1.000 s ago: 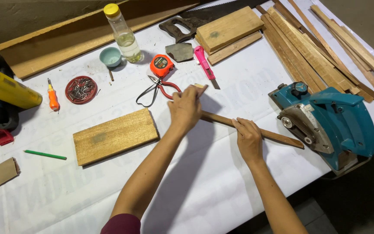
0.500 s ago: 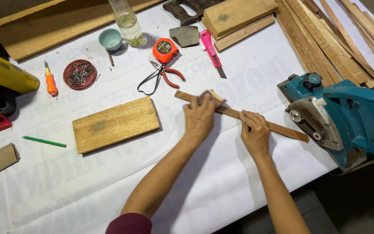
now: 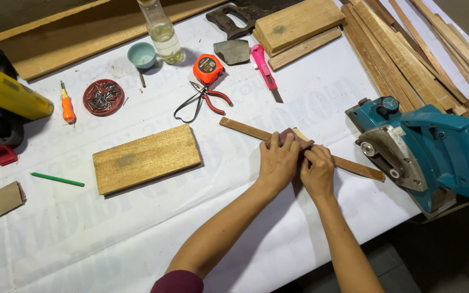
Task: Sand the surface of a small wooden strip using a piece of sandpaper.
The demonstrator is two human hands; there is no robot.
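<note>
A long thin wooden strip (image 3: pixel 245 130) lies slanted across the white table cover. My left hand (image 3: pixel 279 163) rests on its middle, with the fingers curled over a brownish piece of sandpaper (image 3: pixel 292 138) pressed onto the strip. Right beside it and touching it, my right hand (image 3: pixel 317 171) grips the strip, and its fingertips meet the sandpaper's edge. The strip's right end (image 3: pixel 362 168) sticks out towards the planer.
A teal electric planer (image 3: pixel 430 152) sits just right of the hands. A flat wood block (image 3: pixel 146 157), pliers (image 3: pixel 204 100), an orange tape measure (image 3: pixel 208 69), a pink cutter (image 3: pixel 264 65), a lid of nails (image 3: pixel 103 97) and a green pencil (image 3: pixel 57 179) lie around. Wood slats (image 3: pixel 408 54) are stacked at the back right.
My right hand has slid left along the strip and now touches my left hand. The sandpaper now shows under the left fingers. The strip lies a little lower on the table.
</note>
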